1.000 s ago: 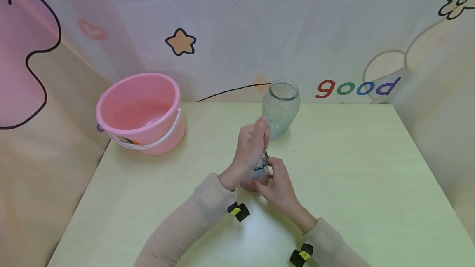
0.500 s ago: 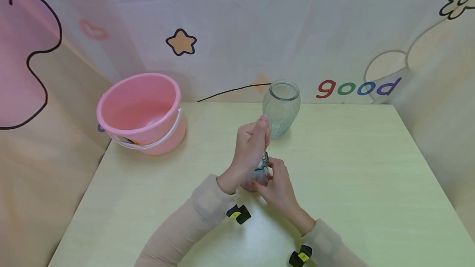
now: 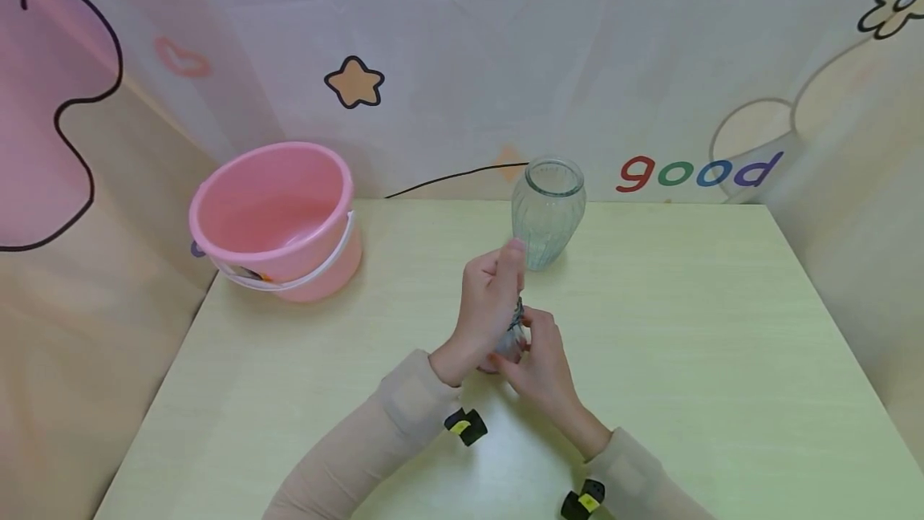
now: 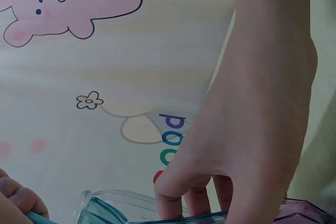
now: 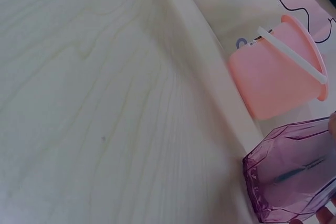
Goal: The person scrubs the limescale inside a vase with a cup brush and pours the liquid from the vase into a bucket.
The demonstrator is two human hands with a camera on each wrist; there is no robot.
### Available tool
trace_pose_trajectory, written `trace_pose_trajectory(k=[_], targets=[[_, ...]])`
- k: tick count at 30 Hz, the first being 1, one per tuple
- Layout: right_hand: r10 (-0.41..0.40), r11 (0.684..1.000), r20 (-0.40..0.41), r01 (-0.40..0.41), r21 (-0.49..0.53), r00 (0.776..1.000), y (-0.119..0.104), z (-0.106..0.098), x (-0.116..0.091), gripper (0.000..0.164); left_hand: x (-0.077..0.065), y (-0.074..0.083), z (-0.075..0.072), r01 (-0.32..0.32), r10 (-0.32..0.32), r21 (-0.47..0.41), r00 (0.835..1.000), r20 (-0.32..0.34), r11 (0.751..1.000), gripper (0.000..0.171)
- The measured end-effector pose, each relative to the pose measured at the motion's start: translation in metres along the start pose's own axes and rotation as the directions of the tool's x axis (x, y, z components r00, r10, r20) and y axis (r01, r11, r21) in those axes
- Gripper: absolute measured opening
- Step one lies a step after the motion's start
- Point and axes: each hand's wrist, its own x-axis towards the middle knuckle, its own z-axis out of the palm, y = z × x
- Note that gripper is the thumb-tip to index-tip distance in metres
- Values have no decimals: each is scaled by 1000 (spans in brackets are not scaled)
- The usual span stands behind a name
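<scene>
Left hand [image 3: 487,307]: down it comes, a little lower than half a second ago and closer to the small vase [image 3: 511,347], while the right hand [image 3: 541,355] has barely stirred.
Left hand's hold: fingers curled into a fist, thumb up on top, and a sliver of teal handle [image 4: 39,219] poking out of it in the left wrist view.
Right hand's hold: fingers and thumb bent round the vase's lower body, a steady clasp from the right side.
Small vase's place: right between the two hands, above the near-middle part of the bench [image 3: 686,343]; whether its base touches down can't be made out.
Key line: here's what it turns on, judging from these views: left hand above the mouth, vase below it, handle roughly in line with the neck.
Nearer hand: right hand on the body, left hand just over the neck.
Vase's long axis: close to upright with a slight lean, mouth up and away from the person, purple base down and toward them.
Inside the glass: a thin teal rod [image 5: 289,175] shows through the purple, slanting along the vase's length; probably the handle's other end.
Beyond: glass jar [image 3: 549,219] upright just past the left hand, pink bucket [image 3: 339,267] well off to the left.
</scene>
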Motion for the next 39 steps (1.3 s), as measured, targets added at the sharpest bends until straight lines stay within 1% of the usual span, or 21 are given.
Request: trace_pose_trajectory(k=[3, 7, 11, 12, 15, 18, 20, 24, 27, 28, 32, 39], targets=[[17, 1000, -10, -17, 6, 1000, -1, 0, 0, 64, 1, -1, 0, -7, 7, -10, 1000, -14, 1000, 50], [58, 998, -4, -58, 17, 998, -4, 1, 1, 63, 4, -1, -1, -12, 11, -22, 999, -37, 1000, 49], [84, 996, 3, -84, 0, 996, -6, 1, 0, 63, 6, 1, -2, -6, 5, -28, 999, -47, 1000, 48], [84, 996, 4, -84, -9, 996, -7, 1, 0, 64, 6, 4, -2, 1, -2, -30, 999, -42, 1000, 47], [89, 996, 22, -89, -16, 996, -7, 0, -2, 65, 4, 17, -3, 15, -16, -26, 1000, -16, 1000, 47], [80, 997, 58, -81, 13, 995, -5, -3, -3, 65, 0, 30, -4, 24, -24, -25, 1000, 17, 999, 48], [67, 997, 87, -71, 42, 994, -2, -5, -3, 67, -1, 35, -4, 25, -25, -21, 999, 36, 999, 48], [20, 996, 160, -34, 86, 987, 3, -9, -1, 69, 2, 21, -4, 34, -32, -29, 997, 64, 999, 48], [0, 994, 203, -22, 108, 979, 6, -11, 0, 67, 4, 8, -4, 46, -42, -45, 996, 84, 998, 48], [-2, 994, 211, -21, 110, 978, 6, -11, 0, 66, 4, 7, -4, 47, -42, -51, 995, 86, 998, 49], [-5, 995, 206, -16, 100, 979, 6, -11, 0, 64, 5, 9, -5, 47, -39, -87, 995, 90, 995, 51], [25, 997, 214, -40, 65, 976, 3, -11, 0, 66, 11, 25, -9, -11, 19, -110, 998, 65, 994, 52]])
